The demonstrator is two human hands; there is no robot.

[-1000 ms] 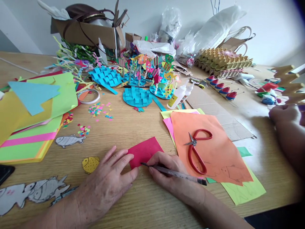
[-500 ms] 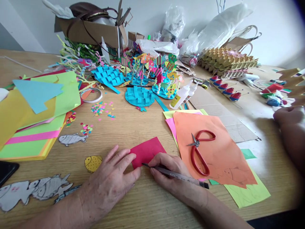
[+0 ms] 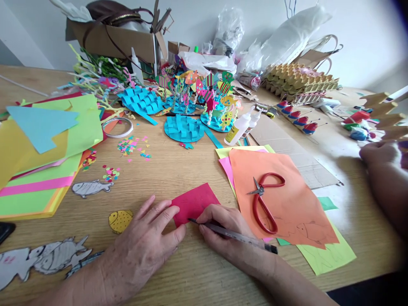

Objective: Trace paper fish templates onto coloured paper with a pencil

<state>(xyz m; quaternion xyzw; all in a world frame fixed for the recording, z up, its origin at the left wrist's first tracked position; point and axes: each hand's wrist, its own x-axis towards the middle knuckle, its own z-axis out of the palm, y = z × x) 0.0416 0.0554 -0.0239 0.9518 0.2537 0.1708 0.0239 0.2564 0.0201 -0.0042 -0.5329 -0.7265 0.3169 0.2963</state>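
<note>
A piece of red paper [image 3: 195, 201] lies flat on the table in front of me. My left hand [image 3: 153, 231] rests open at its left edge, fingertips touching the paper. In my right hand [image 3: 225, 227] is a pen [image 3: 237, 236] with a dark cap end, its tip at the paper's lower edge. Faint marks may show on the red surface. Just left of my left hand is a yellow dotted paper fish [image 3: 120, 221]. To the right, red-handled scissors [image 3: 261, 192] lie on orange paper [image 3: 287, 174] that bears pencilled fish outlines.
Coloured sheets [image 3: 38, 187] and fish cutouts [image 3: 92, 188] lie at left. Blue woven paper discs [image 3: 184, 128] and glue bottles [image 3: 237, 129] stand beyond. Egg cartons [image 3: 299, 80] sit at the back right. Another person's hand [image 3: 381, 153] is at the right edge.
The view has shifted slightly, so most things appear a little further left. My hands, the pen and the red paper keep nearly the same arrangement. The other person's hand has moved slightly.
</note>
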